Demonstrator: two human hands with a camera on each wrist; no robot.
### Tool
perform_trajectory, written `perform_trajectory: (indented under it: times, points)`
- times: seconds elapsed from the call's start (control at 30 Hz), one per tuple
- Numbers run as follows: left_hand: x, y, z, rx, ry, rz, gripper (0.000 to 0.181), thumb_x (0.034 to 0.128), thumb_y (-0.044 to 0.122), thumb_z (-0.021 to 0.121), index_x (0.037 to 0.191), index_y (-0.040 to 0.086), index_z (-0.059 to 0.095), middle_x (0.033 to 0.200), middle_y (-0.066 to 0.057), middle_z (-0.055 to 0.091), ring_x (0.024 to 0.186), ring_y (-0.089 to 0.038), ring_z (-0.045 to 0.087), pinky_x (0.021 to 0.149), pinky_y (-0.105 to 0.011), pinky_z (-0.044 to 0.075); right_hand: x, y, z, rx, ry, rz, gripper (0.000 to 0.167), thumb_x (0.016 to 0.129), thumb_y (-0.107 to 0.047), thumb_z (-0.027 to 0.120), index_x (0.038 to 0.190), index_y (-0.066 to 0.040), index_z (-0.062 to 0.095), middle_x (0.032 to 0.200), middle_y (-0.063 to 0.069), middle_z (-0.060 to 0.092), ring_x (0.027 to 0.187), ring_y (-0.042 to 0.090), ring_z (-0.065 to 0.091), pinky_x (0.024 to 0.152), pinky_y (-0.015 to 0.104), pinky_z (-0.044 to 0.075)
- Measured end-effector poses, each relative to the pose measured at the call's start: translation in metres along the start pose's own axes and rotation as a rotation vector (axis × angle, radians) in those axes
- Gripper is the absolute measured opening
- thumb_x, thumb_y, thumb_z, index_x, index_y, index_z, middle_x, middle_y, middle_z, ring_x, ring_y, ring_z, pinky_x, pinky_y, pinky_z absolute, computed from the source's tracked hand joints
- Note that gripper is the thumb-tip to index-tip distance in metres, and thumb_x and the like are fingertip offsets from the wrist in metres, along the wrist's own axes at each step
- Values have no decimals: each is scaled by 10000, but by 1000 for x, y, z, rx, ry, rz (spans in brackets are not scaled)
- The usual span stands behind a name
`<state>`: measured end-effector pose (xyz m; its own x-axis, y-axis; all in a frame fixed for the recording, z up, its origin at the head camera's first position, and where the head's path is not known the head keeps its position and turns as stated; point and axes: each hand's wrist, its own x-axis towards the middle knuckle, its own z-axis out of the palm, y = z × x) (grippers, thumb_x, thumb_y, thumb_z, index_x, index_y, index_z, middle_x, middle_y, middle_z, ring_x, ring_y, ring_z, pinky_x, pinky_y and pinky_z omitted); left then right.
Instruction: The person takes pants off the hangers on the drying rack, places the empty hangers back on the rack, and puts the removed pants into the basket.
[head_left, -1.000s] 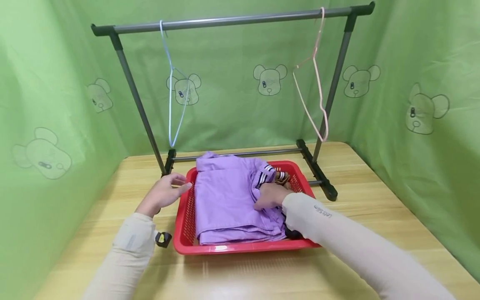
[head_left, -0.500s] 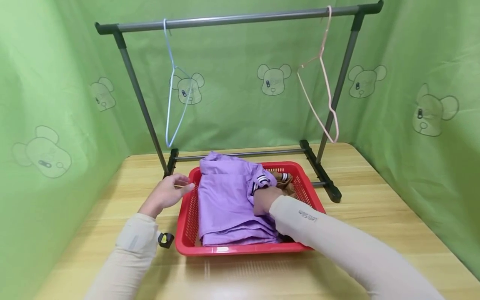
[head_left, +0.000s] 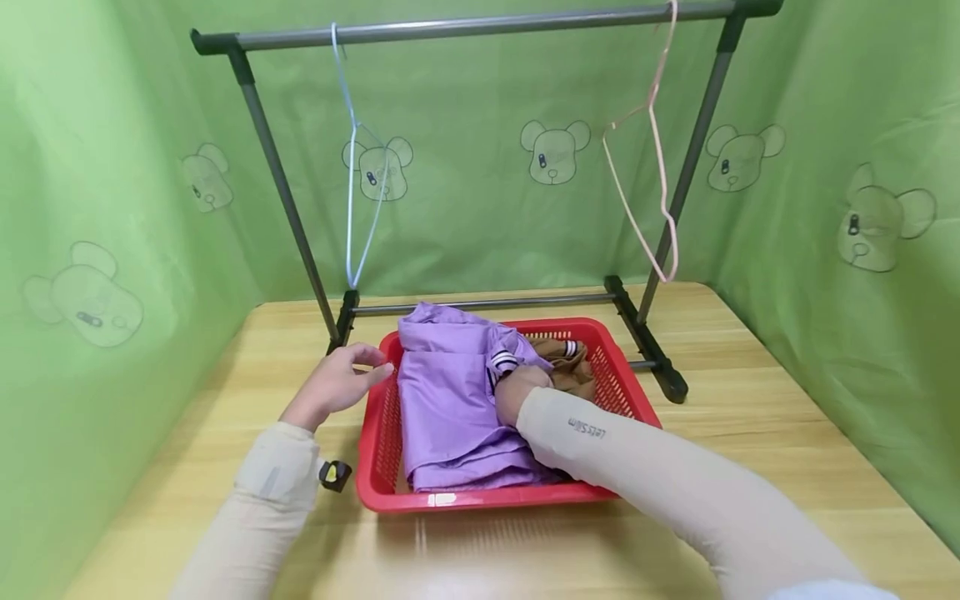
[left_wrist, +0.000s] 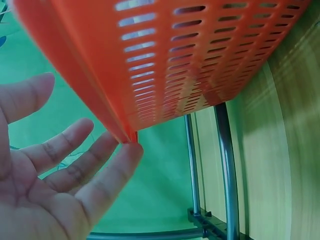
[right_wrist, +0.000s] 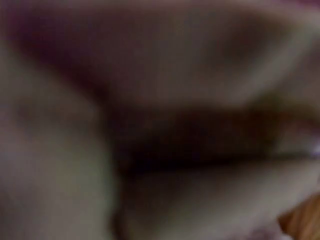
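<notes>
A folded purple garment (head_left: 450,400) with a black-and-white striped edge (head_left: 502,362) lies in a red slotted basket (head_left: 408,502). My right hand (head_left: 519,390) is in the basket against the garment's right side. Its fingers are hidden among the cloth, and the right wrist view is too dark and blurred to show their grip. A brown garment (head_left: 573,375) with a striped band shows behind the right hand. My left hand (head_left: 337,383) is beside the basket's left rim, fingers spread and gently bent; in the left wrist view, fingertips (left_wrist: 131,150) touch the rim.
Behind the basket stands a metal clothes rack (head_left: 480,27) on black feet (head_left: 645,337). A blue hanger (head_left: 351,183) hangs at its left and a pink hanger (head_left: 662,175) at its right. Green cloth (head_left: 465,233) encloses the wooden table (head_left: 750,400) at the back and sides.
My right hand has moved left, and the garment's striped edge has shifted left with it. More of the brown garment is uncovered. My left hand has stayed by the rim.
</notes>
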<state>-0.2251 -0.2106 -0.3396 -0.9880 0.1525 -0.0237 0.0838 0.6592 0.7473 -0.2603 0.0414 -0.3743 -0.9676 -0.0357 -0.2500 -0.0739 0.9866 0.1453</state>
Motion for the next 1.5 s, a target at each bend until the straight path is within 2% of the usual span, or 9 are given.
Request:
perform_trajectory:
  times: [0.27,0.53,0.73,0.83,1.03,1.13,1.23,1.33,1.5]
  points:
    - [0,1,-2,-44,-47,-48,431,805,-8,740,1204,-42,583,1245,-237,580,1132,-371,590,870,-409,533,1,1,0,-10,-13,-21,321,805,-139,709,1066,42,659,1078,185,649,967,280,621,672,384,557]
    - [12,6,-4,72,-56,-28,470,883,162,700,1291,-13,546,1310,-215,548,1115,-368,595,917,-464,494,-1,0,2,-7,-25,-14,341,818,-130,696,1132,-5,650,1090,142,649,909,241,627,628,368,542]
    - [18,6,-1,60,-51,-45,584,781,-8,758,1312,-37,516,1326,-289,510,1123,-393,592,823,-387,554,-2,2,3,19,-22,-27,343,799,-141,714,1103,7,658,1119,162,640,877,235,628,615,365,538]
    - [20,5,0,19,-25,-59,604,743,-58,766,1298,-45,529,1344,-288,492,1132,-396,585,820,-379,555,-3,3,4,-7,-11,-68,308,812,-145,700,1078,7,672,1115,180,639,873,230,627,603,370,541]
    - [25,1,3,-81,1,-75,567,742,-100,750,1266,-58,540,1305,-293,521,1121,-389,595,815,-369,556,-5,8,4,-42,7,-135,266,816,-150,689,1035,1,688,1109,199,639,908,249,627,626,398,551]
    - [26,-2,4,-104,7,-91,550,756,-94,743,1266,-53,541,1315,-293,514,1138,-384,585,820,-362,554,-8,13,4,-79,27,-219,200,787,-150,708,935,-15,703,1040,201,656,889,279,636,636,413,556]
    - [27,-5,4,-112,7,-104,540,772,-83,738,1272,-50,538,1317,-300,511,1151,-383,577,829,-366,551,-11,20,4,-140,68,-327,110,766,-156,720,797,-53,695,896,163,674,824,296,650,623,421,558]
    - [29,-6,3,-113,10,-100,537,775,-71,743,1272,-50,541,1306,-305,517,1152,-385,576,833,-371,550,-13,27,3,-196,100,-403,111,770,-172,716,715,-84,675,768,112,661,761,289,655,603,428,558]
    - [32,-5,2,-89,6,-100,532,785,-43,747,1277,-38,543,1297,-297,531,1153,-373,579,845,-370,544,-14,31,0,-192,99,-429,119,773,-187,721,706,-101,673,736,101,650,730,283,648,588,441,550]
